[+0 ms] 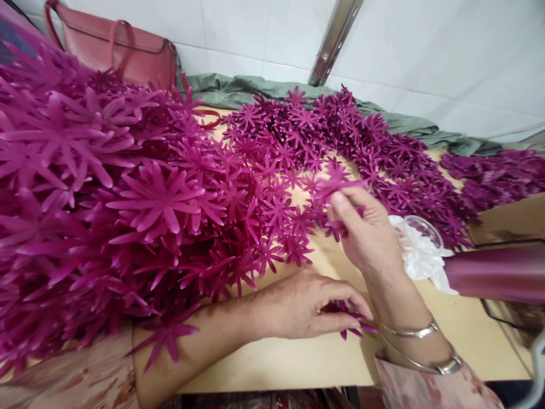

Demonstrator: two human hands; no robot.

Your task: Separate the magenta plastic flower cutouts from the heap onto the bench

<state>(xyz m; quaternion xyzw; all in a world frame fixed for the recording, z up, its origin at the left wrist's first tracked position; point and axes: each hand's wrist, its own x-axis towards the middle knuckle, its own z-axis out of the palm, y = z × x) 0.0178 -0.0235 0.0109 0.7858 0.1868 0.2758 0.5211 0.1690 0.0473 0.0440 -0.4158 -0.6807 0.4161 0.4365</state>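
Observation:
My left hand point(304, 304) lies low on the wooden table point(298, 358), fingers pinched on a magenta flower piece point(355, 326) at its fingertips. My right hand point(364, 227) is raised above the table, its fingers closed on another magenta star-shaped flower piece point(336, 182). Two silver bangles point(419, 341) circle my right wrist. A big heap of the same magenta flowers point(128, 193) fills the left side, right beside my left forearm.
More magenta flowers point(340, 130) spread in an arc across the back. A red handbag point(114, 48) leans on the tiled wall. Green cloth point(238, 91) lines the table's back edge. A white plastic bag point(419, 253) and a dark red tube point(498, 272) lie right.

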